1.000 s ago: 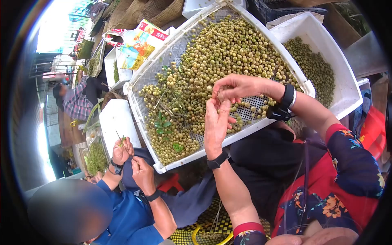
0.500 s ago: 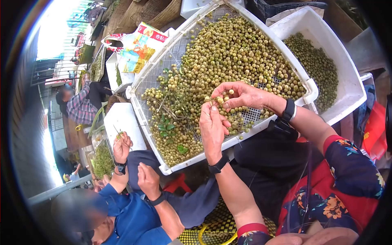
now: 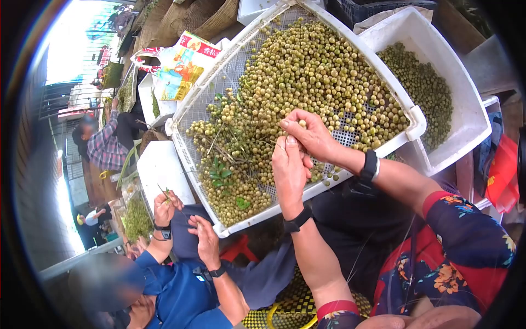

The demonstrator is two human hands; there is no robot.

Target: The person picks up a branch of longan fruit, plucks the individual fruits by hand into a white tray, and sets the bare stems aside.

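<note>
Small round green-yellow fruits (image 3: 307, 66) lie heaped in a white mesh tray (image 3: 222, 82). Over the tray's near side, my left hand (image 3: 289, 171) is pinched round a thin stem, its fingertips close to my right hand. My right hand (image 3: 312, 134) is closed too, with a fruit showing between thumb and finger. Leafy twigs (image 3: 220, 174) and loose stems lie among the fruits left of my hands. Darker small fruits (image 3: 419, 82) fill part of a white foam box (image 3: 466, 93) to the right of the tray.
A co-worker in a blue shirt (image 3: 183, 290) sits at the lower left, hands raised with a green sprig. Another person in a checked shirt (image 3: 107, 148) sits farther back. A printed bag (image 3: 183, 66), a white box (image 3: 164, 170) and a red stool (image 3: 238, 249) stand around the tray.
The cluster of fruits between my hands is gone from view; a single fruit shows at my right fingertips. My right hand has shifted slightly left. The co-worker's right-side hand has opened somewhat.
</note>
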